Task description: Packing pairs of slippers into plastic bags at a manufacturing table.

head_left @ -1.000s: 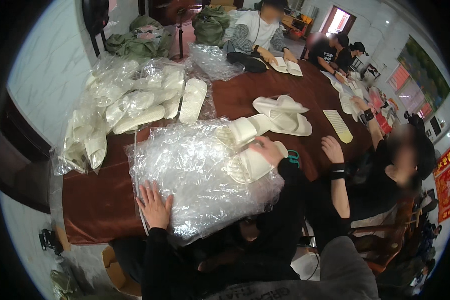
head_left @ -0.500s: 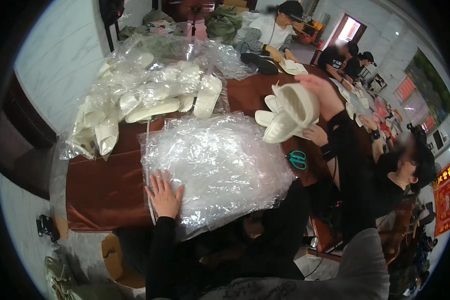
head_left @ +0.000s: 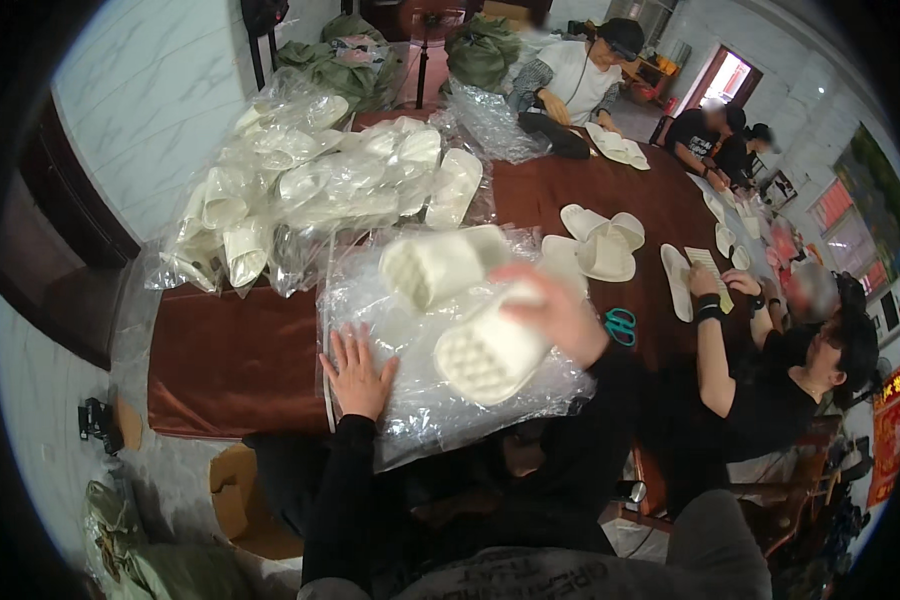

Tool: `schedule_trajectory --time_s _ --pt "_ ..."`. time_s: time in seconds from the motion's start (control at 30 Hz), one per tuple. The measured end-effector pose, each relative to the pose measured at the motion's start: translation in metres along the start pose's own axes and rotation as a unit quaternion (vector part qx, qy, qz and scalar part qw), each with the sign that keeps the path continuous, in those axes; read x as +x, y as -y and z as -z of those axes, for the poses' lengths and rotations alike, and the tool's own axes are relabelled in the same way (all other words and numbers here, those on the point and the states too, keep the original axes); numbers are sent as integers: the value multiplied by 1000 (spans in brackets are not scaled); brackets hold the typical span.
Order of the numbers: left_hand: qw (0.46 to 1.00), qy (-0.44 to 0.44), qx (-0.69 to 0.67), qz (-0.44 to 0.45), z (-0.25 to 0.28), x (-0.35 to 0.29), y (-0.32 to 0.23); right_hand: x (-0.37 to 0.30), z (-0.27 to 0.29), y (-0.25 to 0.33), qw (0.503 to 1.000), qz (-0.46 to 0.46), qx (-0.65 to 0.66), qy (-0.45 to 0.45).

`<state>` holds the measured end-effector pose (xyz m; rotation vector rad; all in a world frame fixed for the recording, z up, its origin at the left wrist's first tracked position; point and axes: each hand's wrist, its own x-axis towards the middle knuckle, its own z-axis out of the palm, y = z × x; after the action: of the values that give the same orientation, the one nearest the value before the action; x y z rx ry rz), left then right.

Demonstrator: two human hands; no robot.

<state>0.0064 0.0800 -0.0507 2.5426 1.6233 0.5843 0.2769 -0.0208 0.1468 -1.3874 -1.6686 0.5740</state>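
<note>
My left hand (head_left: 359,376) lies flat with fingers spread on the near left part of a stack of clear plastic bags (head_left: 400,420). Above the same stack, my right hand (head_left: 562,318), smeared by motion, grips a white slipper (head_left: 485,360) with a dimpled sole. Just beyond it is a second white slipper (head_left: 435,262), also blurred, over the far part of the bags; whether my fingertips touch it I cannot tell. Several loose white slippers (head_left: 605,245) lie piled on the brown table to the right of the stack.
Bagged white slippers (head_left: 340,175) form a heap at the far left of the brown table (head_left: 240,360). Teal-handled scissors (head_left: 620,326) lie right of the bags. A co-worker's hands (head_left: 715,285) handle slippers at the right; another person (head_left: 580,75) works at the far end.
My right hand has brought slippers from the right side to above the bag stack. My left hand stays on the bags. The view has shifted, and the co-worker's hands have moved off the slipper pile.
</note>
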Motion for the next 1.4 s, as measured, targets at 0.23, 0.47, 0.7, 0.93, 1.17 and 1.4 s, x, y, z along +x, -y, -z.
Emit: schedule_trajectory --time_s 0.23,0.47,0.7,0.93,1.17,1.4 --pt "999 15 -44 -8 11 1 -3 -71 -67 -66 977 -184 96 -45" --pt "998 -20 -39 -52 2 8 14 -120 111 -194 905 -204 -321 -191" --pt "951 -102 -174 -234 93 -37 -37 -131 91 -247 840 -262 -470 -75" --pt "936 -336 -97 49 238 -41 -48 -177 127 -244 858 -220 -449 -119" --pt "976 -60 -210 -5 114 -11 105 -159 110 -238 837 -173 -512 -85" --pt "910 -191 -355 99 95 57 22 -166 137 -198 844 -220 -490 18"
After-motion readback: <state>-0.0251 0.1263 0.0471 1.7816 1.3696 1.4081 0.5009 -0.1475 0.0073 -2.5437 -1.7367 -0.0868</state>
